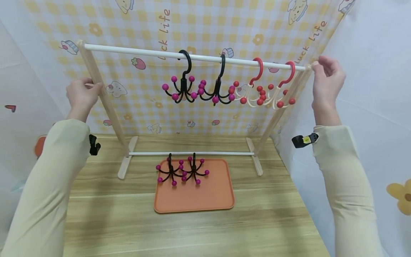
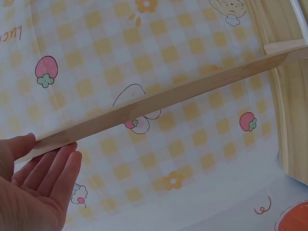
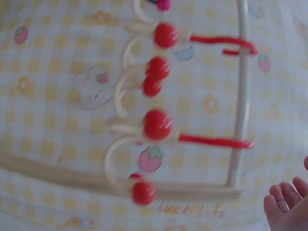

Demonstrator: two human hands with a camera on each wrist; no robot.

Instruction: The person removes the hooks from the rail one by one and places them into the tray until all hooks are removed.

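My left hand (image 1: 82,93) pinches the left wooden post (image 1: 107,103) of a garment rack between thumb and fingers. In the left wrist view the fingers (image 2: 50,175) lie under the post, thumb over it. By the rack's top right corner is my right hand (image 1: 329,80), its fingers loosely bent with nothing held; the right wrist view shows its fingers (image 3: 288,197) apart from the post. From the white top rail (image 1: 144,52) hang two black octopus-shaped hook hangers (image 1: 184,84), (image 1: 217,87) with magenta balls, and two red-and-cream ones (image 1: 248,93), (image 1: 277,96) with red balls.
Two more black hook hangers (image 1: 171,170), (image 1: 194,168) lie on an orange tray (image 1: 205,200) on the wooden table (image 1: 128,221). A low white bar (image 1: 224,153) joins the rack's feet. Behind hangs a yellow checked cloth (image 1: 141,96).
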